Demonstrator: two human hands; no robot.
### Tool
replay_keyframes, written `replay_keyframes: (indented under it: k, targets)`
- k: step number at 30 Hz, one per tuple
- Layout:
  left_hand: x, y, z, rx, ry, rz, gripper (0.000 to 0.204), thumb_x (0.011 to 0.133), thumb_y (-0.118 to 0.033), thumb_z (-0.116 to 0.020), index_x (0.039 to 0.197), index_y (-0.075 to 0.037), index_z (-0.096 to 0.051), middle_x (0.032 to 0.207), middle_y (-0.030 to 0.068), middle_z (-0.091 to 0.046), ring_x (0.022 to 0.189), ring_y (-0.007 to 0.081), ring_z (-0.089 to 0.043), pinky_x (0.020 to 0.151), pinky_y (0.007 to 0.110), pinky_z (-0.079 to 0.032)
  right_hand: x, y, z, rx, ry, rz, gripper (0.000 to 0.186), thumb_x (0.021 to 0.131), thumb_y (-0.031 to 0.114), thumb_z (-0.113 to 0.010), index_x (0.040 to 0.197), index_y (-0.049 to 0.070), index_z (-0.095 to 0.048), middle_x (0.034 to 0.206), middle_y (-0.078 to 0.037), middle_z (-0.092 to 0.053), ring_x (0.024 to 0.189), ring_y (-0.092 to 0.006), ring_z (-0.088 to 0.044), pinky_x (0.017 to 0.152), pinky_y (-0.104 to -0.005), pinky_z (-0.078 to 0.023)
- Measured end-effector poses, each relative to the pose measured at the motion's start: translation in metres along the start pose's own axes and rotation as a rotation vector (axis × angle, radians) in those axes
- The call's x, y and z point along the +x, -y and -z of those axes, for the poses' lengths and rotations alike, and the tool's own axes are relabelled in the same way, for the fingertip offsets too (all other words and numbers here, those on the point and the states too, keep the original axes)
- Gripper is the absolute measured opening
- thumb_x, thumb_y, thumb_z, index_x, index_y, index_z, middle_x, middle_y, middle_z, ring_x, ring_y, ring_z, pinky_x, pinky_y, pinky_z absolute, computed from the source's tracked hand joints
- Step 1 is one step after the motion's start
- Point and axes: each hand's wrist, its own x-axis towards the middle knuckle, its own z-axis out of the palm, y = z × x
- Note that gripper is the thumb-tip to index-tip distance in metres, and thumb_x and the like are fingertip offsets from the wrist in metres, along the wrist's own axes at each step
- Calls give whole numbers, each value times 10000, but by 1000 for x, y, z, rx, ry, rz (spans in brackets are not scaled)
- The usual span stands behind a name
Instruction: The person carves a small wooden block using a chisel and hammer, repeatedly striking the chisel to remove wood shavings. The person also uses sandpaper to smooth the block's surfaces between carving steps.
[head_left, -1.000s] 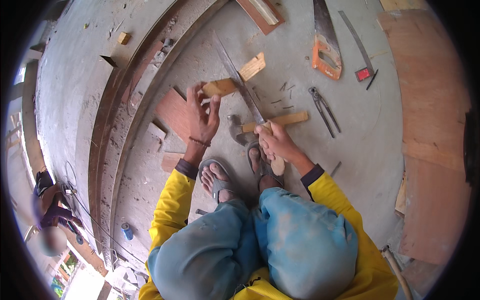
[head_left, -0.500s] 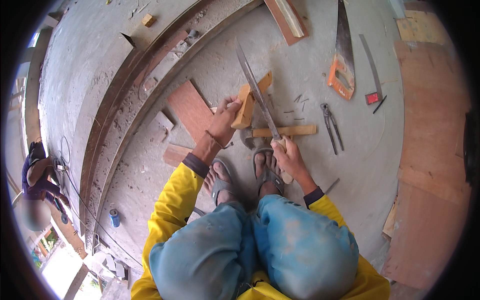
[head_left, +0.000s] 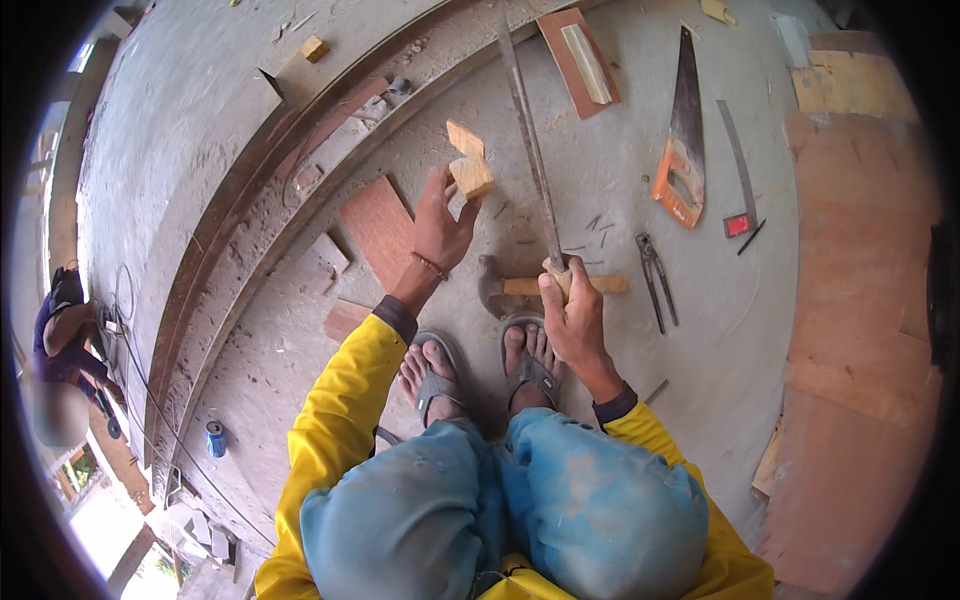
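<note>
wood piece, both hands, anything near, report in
Left hand holding wood piece. Right hand gripping machete, apart from wood piece. Claw hammer on floor nearby.

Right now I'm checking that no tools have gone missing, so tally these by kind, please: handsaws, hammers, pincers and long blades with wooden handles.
Handsaw: 1
Hammer: 1
Pincers: 1
Long blade with a wooden handle, in the right hand: 1
Total: 4
</note>
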Motion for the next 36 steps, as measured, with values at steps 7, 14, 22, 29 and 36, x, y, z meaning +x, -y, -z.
replay_keyframes:
  k: [7,14,22,29,36]
  targets:
    - [-1,4,-3,8,-53,-41,572,841,96,-657,1361,7,-437,1247,193,-584,1198,337,-613,1001,410,-554,21,11,-15,-78,53,142,297,983,179,-603,1137,-63,-523,868,-268,-652,837,-472,-660,686,-453,-516]
    - [-1,8,-6,18,-53,-78,562,846,86,-651,1362,6,-441,1243,206,-581,1174,361,-613,983,409,-556,28,8,-22,-97,79,156,316,985,184,-601,1131,-72,-489,787,-282,-614,778,-514,-624,612,-480,-492]
    - [11,-17,-3,102,-84,-142,555,850,48,-665,1361,-10,-457,1212,237,-591,1167,411,-592,947,425,-538,27,17,-15,-154,41,202,284,983,168,-600,1107,-65,-497,792,-287,-620,791,-514,-626,605,-495,-490]
    - [33,16,-12,144,-15,-189,502,860,-23,-702,1309,1,-480,1172,226,-589,1111,414,-598,914,446,-521,47,9,-18,-178,63,113,260,978,155,-605,1066,-65,-496,756,-287,-613,756,-511,-619,588,-502,-474]
    - [38,-43,-9,108,-138,-247,437,839,-47,-718,1225,-19,-514,1071,213,-594,994,441,-601,830,466,-506,34,31,-6,-129,-15,171,275,970,152,-612,1061,-83,-501,753,-294,-614,739,-518,-617,576,-496,-475]
